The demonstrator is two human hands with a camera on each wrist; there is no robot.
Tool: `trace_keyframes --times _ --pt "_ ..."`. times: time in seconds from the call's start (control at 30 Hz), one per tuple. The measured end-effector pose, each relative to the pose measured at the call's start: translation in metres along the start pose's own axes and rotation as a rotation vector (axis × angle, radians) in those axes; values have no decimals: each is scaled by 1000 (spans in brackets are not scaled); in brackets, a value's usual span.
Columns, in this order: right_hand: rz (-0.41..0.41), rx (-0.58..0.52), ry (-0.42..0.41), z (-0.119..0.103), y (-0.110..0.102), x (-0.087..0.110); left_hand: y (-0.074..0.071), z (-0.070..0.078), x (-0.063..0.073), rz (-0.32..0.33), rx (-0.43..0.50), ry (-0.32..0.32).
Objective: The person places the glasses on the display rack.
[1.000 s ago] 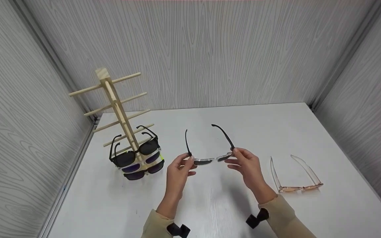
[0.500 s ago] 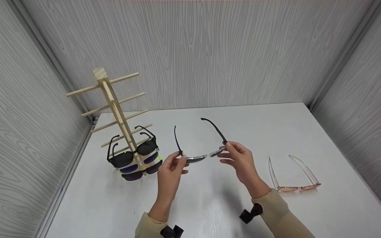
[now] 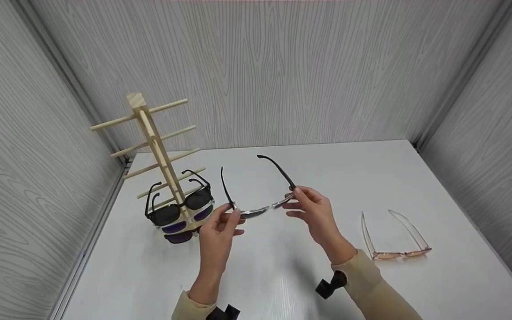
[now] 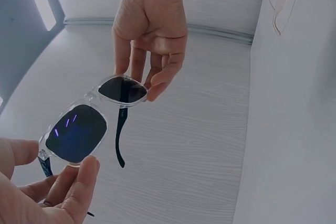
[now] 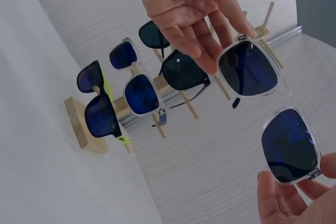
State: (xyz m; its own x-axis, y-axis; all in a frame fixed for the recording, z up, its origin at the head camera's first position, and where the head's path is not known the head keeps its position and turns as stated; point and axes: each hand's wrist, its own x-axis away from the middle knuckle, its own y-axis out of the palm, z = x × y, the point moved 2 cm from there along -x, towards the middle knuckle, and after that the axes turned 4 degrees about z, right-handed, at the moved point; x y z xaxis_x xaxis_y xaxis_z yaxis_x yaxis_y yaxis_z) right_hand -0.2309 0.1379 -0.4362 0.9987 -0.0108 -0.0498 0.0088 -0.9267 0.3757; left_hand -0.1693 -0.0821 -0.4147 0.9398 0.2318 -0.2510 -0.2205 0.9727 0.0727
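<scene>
Both hands hold one pair of sunglasses [image 3: 253,213] with a clear frame, dark lenses and black temples, raised above the table. My left hand [image 3: 217,238] pinches the left corner of the frame near the hinge. At the opposite corner, my right hand [image 3: 316,213] pinches the frame by the other hinge. The temples are unfolded and point away from me. In the right wrist view, the sunglasses' bluish lenses [image 5: 247,69] show fully, with fingers at both outer ends. Left of the hands stands a wooden display rack [image 3: 160,155] whose lower pegs carry several sunglasses.
Black sunglasses [image 3: 167,214] hang over a clear-framed pair and a dark pair on the rack; the dark pair has yellow-green temples [image 5: 107,87]. Upper pegs [image 3: 167,106] jut out sideways. Pink-tinted glasses [image 3: 402,255] lie unfolded on the white table [image 3: 451,231] at right. Panel walls surround it.
Both hands have moved left with the sunglasses, bringing them closer to the rack. The sunglasses have tilted, their right end now higher. The pink-tinted glasses stay on the table.
</scene>
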Motion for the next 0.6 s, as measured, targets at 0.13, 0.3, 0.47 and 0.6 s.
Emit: trace_keyframes --times 0.13,0.3,0.47,0.6 --pt "-6 6 5 -1 6 0 -3 19 3 7 2 -9" --pt "-24 20 2 0 17 -1 -11 25 4 17 22 -20" --pt "-66 13 -11 -1 28 -1 -22 18 2 51 16 -2" --pt "-91 8 -23 -3 36 0 -29 12 0 73 23 6"
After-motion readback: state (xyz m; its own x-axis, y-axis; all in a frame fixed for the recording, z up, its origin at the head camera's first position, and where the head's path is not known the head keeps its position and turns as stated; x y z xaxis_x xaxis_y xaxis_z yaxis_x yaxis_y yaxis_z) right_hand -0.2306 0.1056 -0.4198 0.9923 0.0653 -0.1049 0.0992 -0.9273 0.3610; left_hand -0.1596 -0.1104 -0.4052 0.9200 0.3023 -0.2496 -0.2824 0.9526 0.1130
